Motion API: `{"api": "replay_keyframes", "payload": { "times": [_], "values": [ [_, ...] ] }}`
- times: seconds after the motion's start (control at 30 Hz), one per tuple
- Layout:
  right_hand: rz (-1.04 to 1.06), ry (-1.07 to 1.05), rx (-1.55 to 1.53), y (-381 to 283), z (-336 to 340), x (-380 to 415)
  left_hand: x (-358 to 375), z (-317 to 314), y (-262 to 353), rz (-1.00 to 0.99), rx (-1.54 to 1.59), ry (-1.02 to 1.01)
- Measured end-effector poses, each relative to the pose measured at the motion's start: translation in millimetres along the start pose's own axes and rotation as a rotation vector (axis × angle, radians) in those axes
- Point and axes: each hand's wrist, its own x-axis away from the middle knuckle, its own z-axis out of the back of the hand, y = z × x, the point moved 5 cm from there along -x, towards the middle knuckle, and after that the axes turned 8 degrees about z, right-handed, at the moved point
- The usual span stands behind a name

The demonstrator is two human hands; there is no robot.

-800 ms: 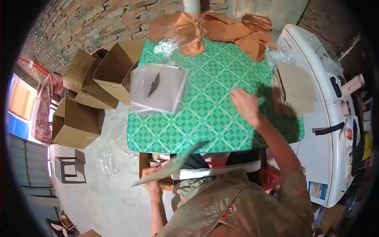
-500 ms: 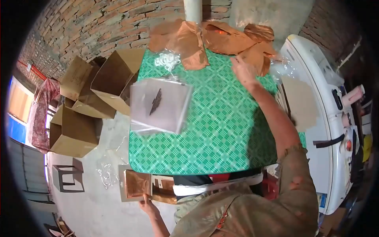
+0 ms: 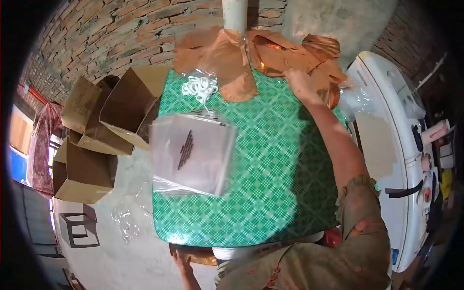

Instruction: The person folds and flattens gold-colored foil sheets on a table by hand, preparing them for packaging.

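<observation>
The right hand point(image 3: 300, 83) is reaching to the copper sheets point(image 3: 270, 50) at the bench's point(image 3: 270, 193) far edge, fingers spread on them; lifting a single sheet cleanly looks wise. The left hand point(image 3: 182, 263) is hanging below the near edge, and whether it is gripping anything cannot be told.

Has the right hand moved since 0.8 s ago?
Yes. The right hand has gone from mid-table to the far edge of the green checked table, now on the copper-coloured sheets near the white pipe.
</observation>
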Motion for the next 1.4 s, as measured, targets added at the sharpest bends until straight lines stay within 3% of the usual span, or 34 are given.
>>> {"api": "replay_keyframes", "payload": {
  "times": [0.07,0.17,0.2,0.27,0.37,0.47,0.67,0.77,0.9,1.07,1.27,1.4],
  "values": [
    [-0.007,0.048,-0.150,-3,12,5,-46,23,-6,-0.178,-0.227,0.002],
    [0.046,0.119,-0.246,4,10,4,-47,31,27,-0.428,-0.039,-0.061],
    [0.065,0.160,-0.263,6,11,5,-55,38,38,-0.200,-0.066,0.071],
    [0.103,0.243,-0.295,9,13,8,-49,38,67,-0.248,-0.086,0.101],
    [0.183,0.139,-0.476,20,13,7,-50,33,112,-0.329,-0.104,0.112],
    [0.264,0.212,-0.415,28,18,11,-47,25,155,-0.438,-0.111,0.070],
    [0.016,0.321,-0.436,30,48,8,-16,-21,233,-0.582,-0.128,0.011],
    [-0.101,0.386,-0.467,32,46,-3,24,-62,289,-0.758,-0.253,-0.062],
    [-0.087,0.445,-0.529,39,35,-25,85,-154,364,-0.992,-0.362,-0.198],
    [-0.030,0.368,-0.715,39,32,-46,146,-333,421,-1.213,-0.517,-0.540],
    [0.158,0.387,-0.620,42,39,-62,238,-579,439,-1.642,-0.654,-0.775],
    [0.265,0.432,-0.599,39,45,-68,232,-719,429,-1.752,-0.677,-0.791]
  ]
}}
